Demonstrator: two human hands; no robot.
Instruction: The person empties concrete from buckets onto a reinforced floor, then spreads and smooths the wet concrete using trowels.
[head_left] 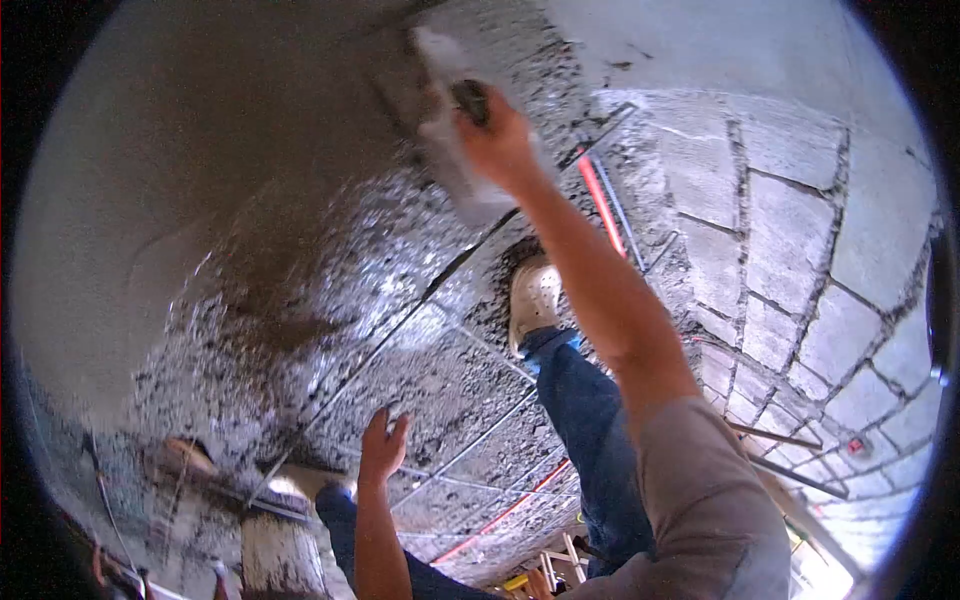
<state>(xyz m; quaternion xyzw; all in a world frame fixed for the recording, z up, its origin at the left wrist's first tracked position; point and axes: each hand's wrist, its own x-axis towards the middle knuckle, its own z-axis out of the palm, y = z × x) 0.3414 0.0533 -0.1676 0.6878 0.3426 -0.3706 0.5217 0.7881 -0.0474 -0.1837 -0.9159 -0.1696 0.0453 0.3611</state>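
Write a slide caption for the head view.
Head view: right-hand grip on a dark-handled trowel over wet-looking grey mix, left-hand grip open and lower down.

A: so the trowel (445,150) is whitish grey with a near-black handle (470,102). concrete's (150,190) plain brownish grey on one side, speckled dark grey on the other
B: yep, and the blockwork (790,225) is pale grey, darker joint lines making an uneven grid
A: cream shoe (535,295) dotted with little holes lol
B: blue jeans (585,430), taupe sleeve (700,480), and that thin strip (602,203)? bright red
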